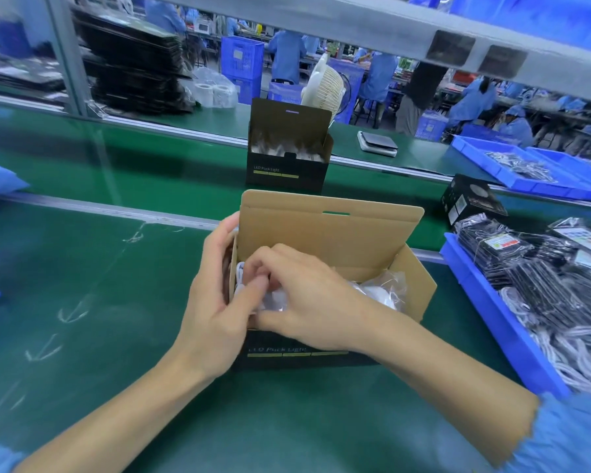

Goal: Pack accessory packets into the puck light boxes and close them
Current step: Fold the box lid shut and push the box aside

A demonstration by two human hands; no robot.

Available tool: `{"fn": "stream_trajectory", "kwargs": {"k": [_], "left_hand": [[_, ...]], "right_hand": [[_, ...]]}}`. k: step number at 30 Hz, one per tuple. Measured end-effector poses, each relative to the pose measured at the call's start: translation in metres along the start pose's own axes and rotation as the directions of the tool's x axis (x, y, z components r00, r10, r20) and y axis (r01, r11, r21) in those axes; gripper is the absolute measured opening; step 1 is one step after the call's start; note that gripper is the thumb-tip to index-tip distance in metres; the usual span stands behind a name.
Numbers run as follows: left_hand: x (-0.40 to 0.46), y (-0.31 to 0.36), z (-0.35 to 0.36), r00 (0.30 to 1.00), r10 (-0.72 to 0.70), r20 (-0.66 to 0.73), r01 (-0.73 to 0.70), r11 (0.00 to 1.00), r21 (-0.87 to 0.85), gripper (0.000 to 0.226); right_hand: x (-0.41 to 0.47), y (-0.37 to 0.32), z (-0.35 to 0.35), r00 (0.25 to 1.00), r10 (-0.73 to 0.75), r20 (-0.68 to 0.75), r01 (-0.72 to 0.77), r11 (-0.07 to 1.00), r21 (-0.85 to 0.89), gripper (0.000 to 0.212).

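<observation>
An open puck light box point(335, 230), black outside and brown inside, stands on the green table with its lid raised. My left hand point(215, 302) grips the box's left end wall, thumb over the inside. My right hand point(301, 295) reaches into the left part of the box, its fingers curled on a clear plastic accessory packet point(382, 288) that fills the inside. A second open puck light box point(287, 148) stands behind on the conveyor belt.
A blue tray point(498, 322) at right holds several black packets and white cables. More blue trays point(512, 169) sit at the far right. A closed black box point(471, 199) lies beside them. A small scale point(377, 143) and a fan point(325, 87) stand beyond the belt.
</observation>
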State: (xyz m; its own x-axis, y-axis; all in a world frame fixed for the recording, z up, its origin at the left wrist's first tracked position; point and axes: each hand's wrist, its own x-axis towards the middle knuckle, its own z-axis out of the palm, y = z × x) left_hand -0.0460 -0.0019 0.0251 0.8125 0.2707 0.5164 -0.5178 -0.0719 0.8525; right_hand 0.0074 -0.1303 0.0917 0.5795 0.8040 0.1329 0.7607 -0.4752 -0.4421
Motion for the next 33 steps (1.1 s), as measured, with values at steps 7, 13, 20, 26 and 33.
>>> {"fn": "stream_trajectory", "kwargs": {"k": [7,13,20,26,33], "left_hand": [[-0.001,0.001,0.002,0.993,-0.088,-0.079,0.093,0.993,0.068,0.085],[-0.007,0.006,0.01,0.976,-0.109,-0.19,0.123,0.99,0.068,0.082],[-0.005,0.009,0.011,0.98,-0.117,-0.161,0.132,0.988,0.082,0.083],[-0.005,0.008,0.007,0.982,-0.156,-0.105,0.153,0.988,-0.033,0.087],[-0.006,0.007,0.011,0.974,-0.192,-0.121,0.193,0.981,-0.008,0.096]], "right_hand": [[0.001,-0.01,0.002,0.994,0.109,0.03,-0.107,0.991,-0.083,0.028],[-0.005,-0.006,0.006,0.99,0.141,-0.023,-0.143,0.985,-0.095,0.028],[-0.004,0.002,-0.004,0.996,0.027,0.089,-0.008,0.978,-0.209,0.034],[-0.009,0.007,-0.012,0.975,-0.179,0.131,0.217,0.899,-0.38,0.034],[0.006,-0.01,-0.012,0.966,-0.134,0.22,0.229,0.837,-0.497,0.016]]}}
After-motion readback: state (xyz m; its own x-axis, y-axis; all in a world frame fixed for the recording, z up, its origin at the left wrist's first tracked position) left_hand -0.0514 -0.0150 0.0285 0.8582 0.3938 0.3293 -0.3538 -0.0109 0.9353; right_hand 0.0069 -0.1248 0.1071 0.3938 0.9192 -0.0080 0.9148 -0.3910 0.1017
